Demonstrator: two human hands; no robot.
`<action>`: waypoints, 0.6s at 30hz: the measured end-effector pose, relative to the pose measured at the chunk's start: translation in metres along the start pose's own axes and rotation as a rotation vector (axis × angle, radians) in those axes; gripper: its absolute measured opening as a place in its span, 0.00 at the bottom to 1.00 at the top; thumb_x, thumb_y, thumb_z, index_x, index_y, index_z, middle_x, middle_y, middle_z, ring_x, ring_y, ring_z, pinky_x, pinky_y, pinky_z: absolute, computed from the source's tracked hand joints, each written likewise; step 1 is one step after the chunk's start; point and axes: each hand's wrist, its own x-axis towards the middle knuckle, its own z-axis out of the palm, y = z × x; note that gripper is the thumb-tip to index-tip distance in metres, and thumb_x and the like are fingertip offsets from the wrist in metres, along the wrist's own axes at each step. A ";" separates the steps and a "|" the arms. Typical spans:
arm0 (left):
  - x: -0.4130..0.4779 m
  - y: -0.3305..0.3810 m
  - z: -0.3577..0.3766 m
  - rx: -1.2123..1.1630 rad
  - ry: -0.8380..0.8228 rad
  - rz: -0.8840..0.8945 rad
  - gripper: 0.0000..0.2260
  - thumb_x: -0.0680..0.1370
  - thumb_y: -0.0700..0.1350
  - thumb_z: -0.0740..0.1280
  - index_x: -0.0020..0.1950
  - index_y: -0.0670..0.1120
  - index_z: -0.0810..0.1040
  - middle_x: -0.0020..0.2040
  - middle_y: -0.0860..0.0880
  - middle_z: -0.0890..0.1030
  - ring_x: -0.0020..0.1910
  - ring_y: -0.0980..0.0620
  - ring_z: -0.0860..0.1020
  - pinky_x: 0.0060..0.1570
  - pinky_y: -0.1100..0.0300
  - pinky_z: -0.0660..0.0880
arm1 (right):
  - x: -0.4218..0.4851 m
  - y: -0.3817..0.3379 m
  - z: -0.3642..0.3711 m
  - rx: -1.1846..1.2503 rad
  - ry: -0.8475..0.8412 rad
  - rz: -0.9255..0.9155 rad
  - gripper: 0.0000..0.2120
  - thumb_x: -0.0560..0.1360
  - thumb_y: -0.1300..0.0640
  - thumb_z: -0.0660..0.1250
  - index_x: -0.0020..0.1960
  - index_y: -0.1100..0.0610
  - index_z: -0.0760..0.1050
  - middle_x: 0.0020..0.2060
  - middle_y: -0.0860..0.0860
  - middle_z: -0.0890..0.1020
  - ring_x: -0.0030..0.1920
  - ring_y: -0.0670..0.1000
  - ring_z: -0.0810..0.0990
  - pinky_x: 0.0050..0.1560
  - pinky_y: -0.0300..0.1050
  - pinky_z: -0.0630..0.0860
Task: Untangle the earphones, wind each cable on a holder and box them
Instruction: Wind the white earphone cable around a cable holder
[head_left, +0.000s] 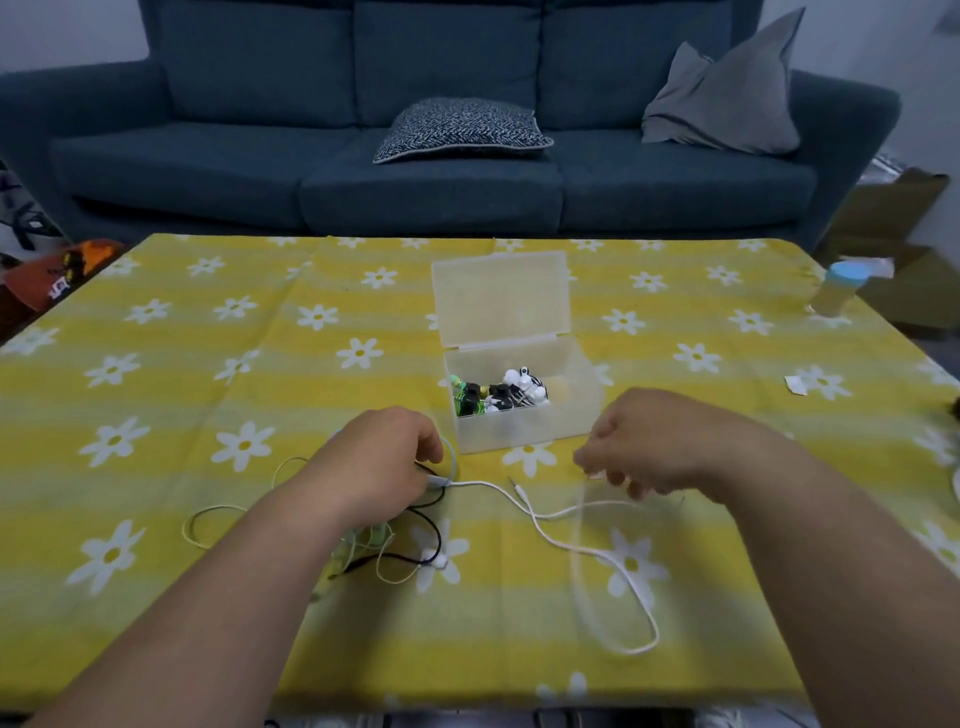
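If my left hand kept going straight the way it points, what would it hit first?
Probably the clear box, at its near left corner. It stands open just beyond the left hand, which grips the tangled cables. Depth is hard to judge from one view.

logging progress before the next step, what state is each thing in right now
plastic box, lid open, wound earphones inside
white cable, loose on the tablecloth, not wound
cable tangle, knotted, not wound
left hand, grips the cable tangle
right hand, blurred, seems to pinch the white cable
bottle, upright, blue cap on
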 end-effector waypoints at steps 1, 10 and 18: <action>0.002 0.000 0.002 0.005 -0.007 -0.002 0.10 0.75 0.40 0.67 0.52 0.54 0.80 0.44 0.59 0.74 0.47 0.53 0.74 0.44 0.63 0.69 | 0.003 0.000 0.004 -0.148 0.007 -0.001 0.14 0.73 0.50 0.69 0.36 0.60 0.78 0.30 0.55 0.77 0.31 0.53 0.74 0.35 0.44 0.69; 0.012 -0.002 0.021 0.139 -0.107 -0.029 0.11 0.75 0.42 0.67 0.56 0.53 0.78 0.56 0.52 0.80 0.54 0.49 0.76 0.51 0.56 0.75 | 0.038 -0.040 0.082 -0.181 0.187 -0.240 0.12 0.76 0.58 0.66 0.58 0.56 0.80 0.54 0.54 0.82 0.57 0.57 0.79 0.55 0.47 0.77; 0.016 -0.004 0.025 0.060 -0.127 -0.019 0.11 0.71 0.42 0.69 0.48 0.57 0.76 0.50 0.56 0.79 0.51 0.50 0.77 0.51 0.55 0.77 | 0.059 -0.046 0.124 -0.252 0.262 -0.215 0.06 0.77 0.59 0.64 0.54 0.54 0.76 0.55 0.56 0.79 0.57 0.60 0.77 0.47 0.47 0.69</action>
